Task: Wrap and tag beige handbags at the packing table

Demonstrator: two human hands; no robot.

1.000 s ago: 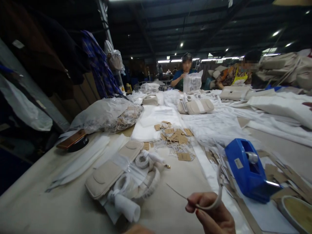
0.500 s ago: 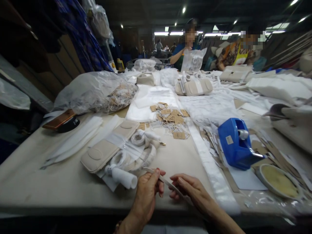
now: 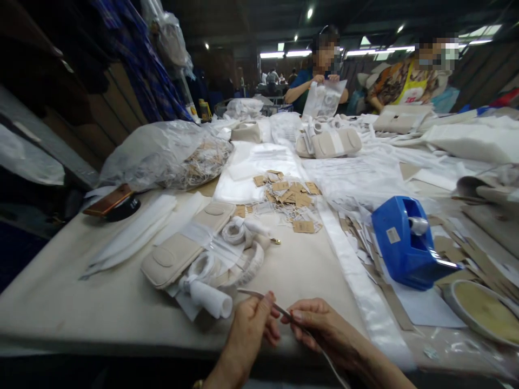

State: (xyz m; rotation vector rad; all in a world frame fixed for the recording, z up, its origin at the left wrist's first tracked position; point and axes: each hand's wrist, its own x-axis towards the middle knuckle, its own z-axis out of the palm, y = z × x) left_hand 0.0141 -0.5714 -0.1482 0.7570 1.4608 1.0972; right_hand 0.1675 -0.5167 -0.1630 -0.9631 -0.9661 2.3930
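Observation:
Both my hands meet at the near edge of the table. My left hand (image 3: 248, 330) pinches one end of a thin pale strip (image 3: 259, 297), fingers closed on it. My right hand (image 3: 320, 327) pinches the same strip a little further along, and the strip trails down past my right wrist. Just beyond my left hand lies a beige padded piece (image 3: 178, 254) with rolled white straps (image 3: 211, 300) on it. A blue tape dispenser (image 3: 405, 243) stands to the right of my hands.
Loose brown card tags (image 3: 287, 197) lie mid-table beside a long white band (image 3: 357, 275). A plastic bag of tags (image 3: 170, 156) sits at left, near a phone (image 3: 107, 201). A round dish (image 3: 482, 310) lies at right. Two people (image 3: 320, 70) work across the table.
A second ago only my right hand showed, holding the curled strip up. My left hand then came in and took its other end; both hands now hold it low at the table edge.

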